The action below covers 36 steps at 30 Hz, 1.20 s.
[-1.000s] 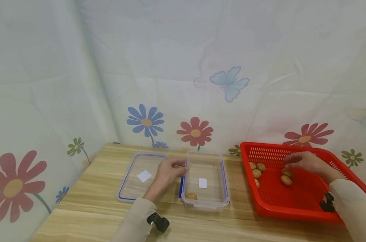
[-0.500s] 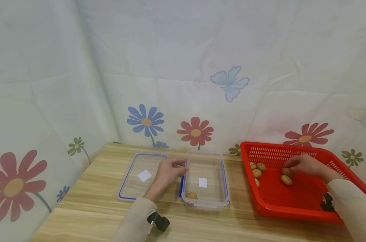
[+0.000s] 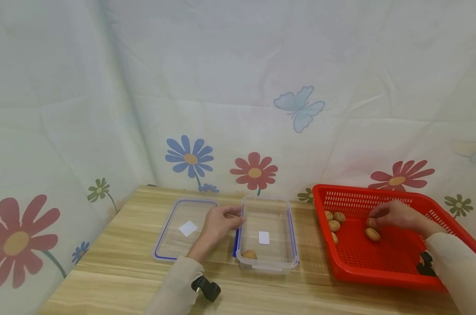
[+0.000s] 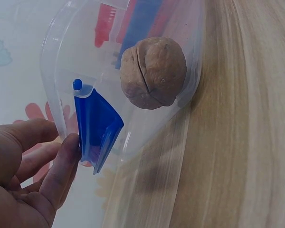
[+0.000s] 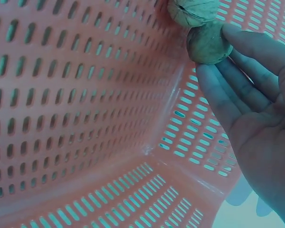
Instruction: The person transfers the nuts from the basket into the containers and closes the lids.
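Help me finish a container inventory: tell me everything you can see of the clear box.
The clear box is rectangular with rounded corners and looks like transparent plastic. It stands upright and open-topped on the wood-look table, between a flat lid and a red basket. A blue clasp hangs on its left side, and blue shows along the right too. A white rectangle shows at its base. One walnut lies in the near left corner, and the left hand's fingertips touch the left side.
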Tool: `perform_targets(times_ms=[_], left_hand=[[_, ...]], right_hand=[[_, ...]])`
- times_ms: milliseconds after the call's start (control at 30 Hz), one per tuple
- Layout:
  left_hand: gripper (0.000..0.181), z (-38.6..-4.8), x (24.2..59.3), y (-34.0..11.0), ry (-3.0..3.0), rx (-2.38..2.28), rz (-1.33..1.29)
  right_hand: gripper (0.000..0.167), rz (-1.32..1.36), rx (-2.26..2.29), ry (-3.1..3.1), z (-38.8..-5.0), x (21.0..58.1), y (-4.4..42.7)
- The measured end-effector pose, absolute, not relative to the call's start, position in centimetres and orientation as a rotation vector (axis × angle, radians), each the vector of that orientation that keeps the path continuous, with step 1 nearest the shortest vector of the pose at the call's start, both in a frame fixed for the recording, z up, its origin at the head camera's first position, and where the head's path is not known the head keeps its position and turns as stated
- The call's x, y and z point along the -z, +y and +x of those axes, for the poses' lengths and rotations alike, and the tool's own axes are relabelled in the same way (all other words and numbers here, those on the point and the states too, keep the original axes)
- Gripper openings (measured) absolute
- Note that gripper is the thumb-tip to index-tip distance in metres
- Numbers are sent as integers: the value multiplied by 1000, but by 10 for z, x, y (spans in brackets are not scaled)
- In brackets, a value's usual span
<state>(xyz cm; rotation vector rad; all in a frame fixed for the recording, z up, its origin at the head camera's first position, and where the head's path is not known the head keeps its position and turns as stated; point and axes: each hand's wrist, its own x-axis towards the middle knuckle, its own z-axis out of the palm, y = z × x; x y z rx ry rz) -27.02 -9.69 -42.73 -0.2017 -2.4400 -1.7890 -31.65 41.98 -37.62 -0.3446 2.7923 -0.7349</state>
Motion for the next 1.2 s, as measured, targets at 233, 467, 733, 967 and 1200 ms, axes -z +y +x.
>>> perform_targets(times_ms=[233,467,733,967,1200], left_hand=[[33,-272,429,-97,-2448,1778,-196],[32,-271,428,-97,-2441,1790,-196],[33,-270,428,-97,-2439,1802,-197],[34,-271,430,-98,-2439,1803,-193],[34,-273,431,-97,-2434,1805,-200]], right_hand=[[47,-324,771,2822,-312,363,411],[53,-446,796,2889,-310,345,395],[51,-521,836,2932,-301,326,372],[58,-530,861,2944,-289,308,343],[45,-648,876,2985,-279,292,317]])
